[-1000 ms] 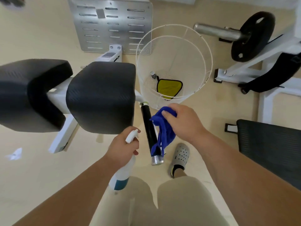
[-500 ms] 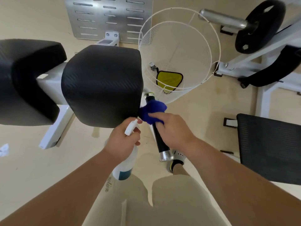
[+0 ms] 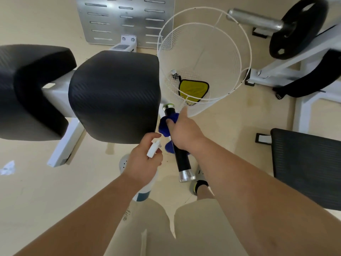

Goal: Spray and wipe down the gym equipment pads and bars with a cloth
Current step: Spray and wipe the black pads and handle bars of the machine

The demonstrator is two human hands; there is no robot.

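My right hand point(image 3: 184, 132) grips a blue cloth point(image 3: 164, 126) wrapped round the black handle bar point(image 3: 181, 159) of the machine, near the bar's upper end. The bar's chrome cap point(image 3: 186, 175) points toward me. My left hand point(image 3: 144, 159) holds a white spray bottle point(image 3: 145, 189) by its trigger head, just left of the bar. Two black textured pads sit to the left: the nearer pad point(image 3: 114, 95) beside my hands and a second pad point(image 3: 31, 89) at the far left.
A white wire basket point(image 3: 243, 58) right of the pad holds a yellow cloth point(image 3: 193, 89). A slotted metal plate point(image 3: 125, 19) lies beyond. A weight plate on a bar point(image 3: 297, 26) and a white frame are at the upper right, a black seat point(image 3: 306, 167) at the right.
My right hand has slid the blue cloth up the black bar, from its lower half toward the top end. The left hand keeps the spray bottle in about the same place.
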